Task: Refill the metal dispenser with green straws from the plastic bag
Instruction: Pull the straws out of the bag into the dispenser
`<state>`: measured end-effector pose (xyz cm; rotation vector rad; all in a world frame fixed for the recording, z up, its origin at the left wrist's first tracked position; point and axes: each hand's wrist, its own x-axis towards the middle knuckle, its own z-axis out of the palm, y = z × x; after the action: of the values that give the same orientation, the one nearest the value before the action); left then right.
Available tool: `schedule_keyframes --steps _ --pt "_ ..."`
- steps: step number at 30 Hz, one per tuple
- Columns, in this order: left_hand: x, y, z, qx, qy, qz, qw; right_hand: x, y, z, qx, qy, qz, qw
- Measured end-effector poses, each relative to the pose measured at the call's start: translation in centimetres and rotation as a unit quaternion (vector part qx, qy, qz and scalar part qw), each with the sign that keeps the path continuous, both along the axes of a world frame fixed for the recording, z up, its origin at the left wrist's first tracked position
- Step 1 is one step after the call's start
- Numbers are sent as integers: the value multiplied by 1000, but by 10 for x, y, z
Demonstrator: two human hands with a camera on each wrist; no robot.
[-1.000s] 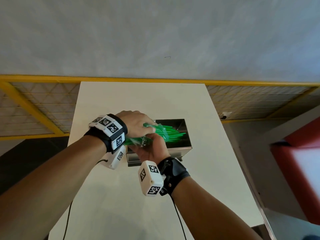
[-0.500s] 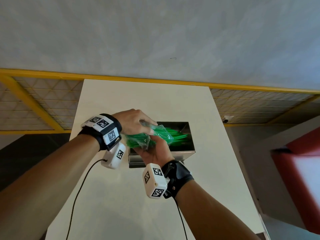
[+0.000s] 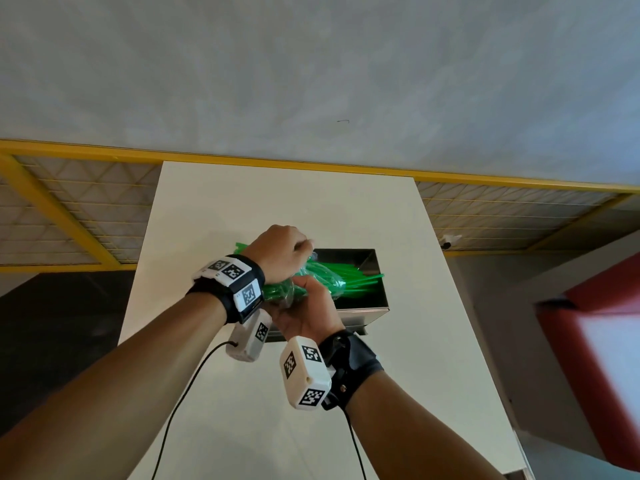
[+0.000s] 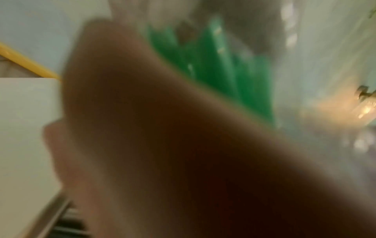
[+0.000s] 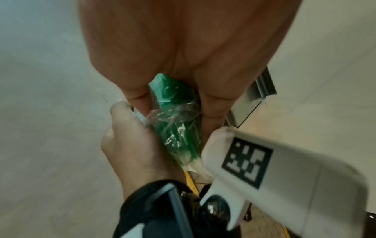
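Observation:
An open metal dispenser [image 3: 363,309] stands on the white table [image 3: 242,410]. Green straws [image 3: 360,278] slant from a clear plastic bag [image 3: 311,282] into its open top. My left hand [image 3: 280,251] grips the bag from above at the dispenser's left end. My right hand [image 3: 308,306] curls round the bagged bundle from below. In the right wrist view the bag [image 5: 175,120] runs between my right hand's fingers [image 5: 138,90], with the left hand [image 5: 132,141] pinching its plastic. The left wrist view is blurred: the left hand [image 4: 142,128] in front of green straws [image 4: 213,64].
The table is narrow, with a yellow-framed mesh railing [image 3: 86,216] behind it and on both sides. A red and white object [image 3: 595,358] stands at the right. Cables hang from both wrists over the near table.
My left hand has risen and drawn back toward the dispenser's left end with the bag. More straw length now lies bare in the dispenser. The right hand stays under the bundle.

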<state>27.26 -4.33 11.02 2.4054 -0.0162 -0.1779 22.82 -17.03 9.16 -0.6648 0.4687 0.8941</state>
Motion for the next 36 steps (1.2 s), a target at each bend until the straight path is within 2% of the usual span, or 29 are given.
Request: schedule_keyframes --steps 4,6,9,11,13,15,17,22,28,33,36 --pt "-2 16 10 35 24 -66 997 5 -1 0 -11 16 -6 1000" --pt "-4 25 15 96 33 -91 991 7 0 -1 -15 18 -12 1000" --pt "-8 36 18 188 -6 -67 980 8 0 -2 -19 22 -10 1000" --pt "-14 42 15 152 -31 3 988 8 -1 -3 -18 26 -11 999" --pt "-23 44 9 39 -18 64 997 9 -1 -3 -13 26 -17 999" --pt "-33 38 3 -44 21 74 996 8 0 -3 -15 22 -18 999" --pt "-41 29 -1 -73 34 65 995 7 2 -3 -27 14 -6 1000" --pt "-44 28 0 -93 44 57 993 2 6 0 -16 12 13 1000" --pt "-37 29 8 -99 73 57 991 -3 17 4 14 25 -3 1000" --pt "-26 10 9 -53 135 52 988 -6 18 5 19 17 -16 1000" --pt "-22 5 1 -50 137 42 988 -6 14 4 -1 -4 -8 1000"
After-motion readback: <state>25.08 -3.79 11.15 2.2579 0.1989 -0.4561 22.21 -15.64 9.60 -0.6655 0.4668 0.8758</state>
